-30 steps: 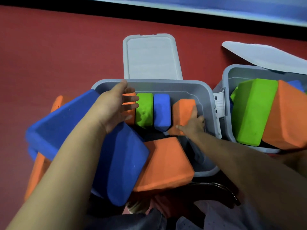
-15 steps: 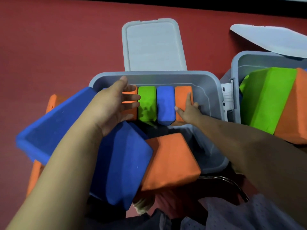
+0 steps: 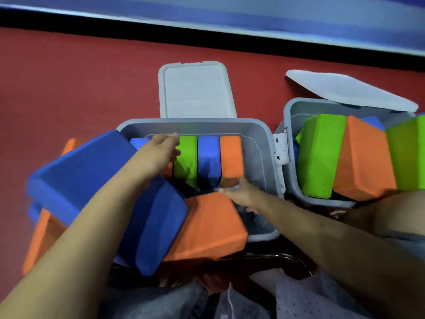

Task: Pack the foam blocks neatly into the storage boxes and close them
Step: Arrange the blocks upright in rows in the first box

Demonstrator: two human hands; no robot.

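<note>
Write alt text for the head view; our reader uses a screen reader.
Two bare hands, left hand and right hand, reach into an open grey storage box where foam blocks stand upright in a row. Loose blocks lie nearer; a second box sits right.

Upright foam blocks (image 3: 208,157) fill the open grey storage box (image 3: 259,143).

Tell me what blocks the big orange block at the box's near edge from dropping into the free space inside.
Only the right hand, which lies across the gap between the big orange block and the upright orange block. The right side of the centre storage box beyond shows nothing else in the way.
</note>
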